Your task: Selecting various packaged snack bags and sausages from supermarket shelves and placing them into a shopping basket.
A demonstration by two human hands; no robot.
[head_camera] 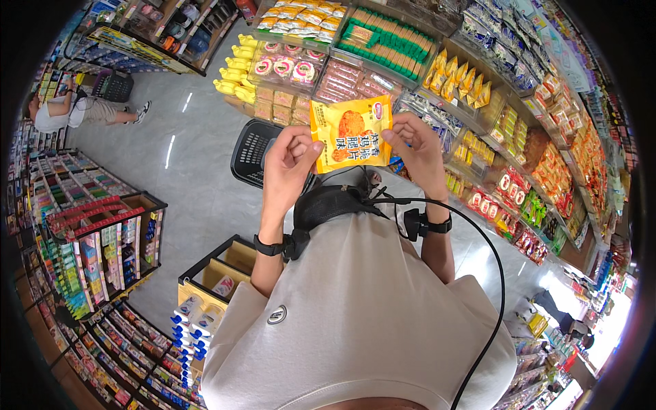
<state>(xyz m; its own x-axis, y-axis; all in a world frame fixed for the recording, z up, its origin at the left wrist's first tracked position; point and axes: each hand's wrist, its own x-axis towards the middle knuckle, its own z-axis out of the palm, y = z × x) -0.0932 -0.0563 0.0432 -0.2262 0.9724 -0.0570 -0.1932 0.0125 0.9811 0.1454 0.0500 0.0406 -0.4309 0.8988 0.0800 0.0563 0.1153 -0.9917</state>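
Note:
A yellow snack packet [351, 134] is stretched flat between my two hands. It bears printed writing and a picture of fried chicken. My left hand [293, 158] pinches its left edge between thumb and fingers. On the opposite edge, my right hand [416, 142] grips the packet the same way. Both wrists wear black straps with small devices. Beneath the packet and partly behind my left hand is a dark plastic shopping basket [247, 154]; my hand and body hide much of it.
Ahead and to the right, tiered bins [384, 46] hold packaged snacks. Yellow bottles [237, 72] stand at their left end. A shelf unit [102, 241] rises at left, and a wooden display stand [218, 271] is beside my left elbow. One person [66, 113] is at far left, another [558, 315] at far right.

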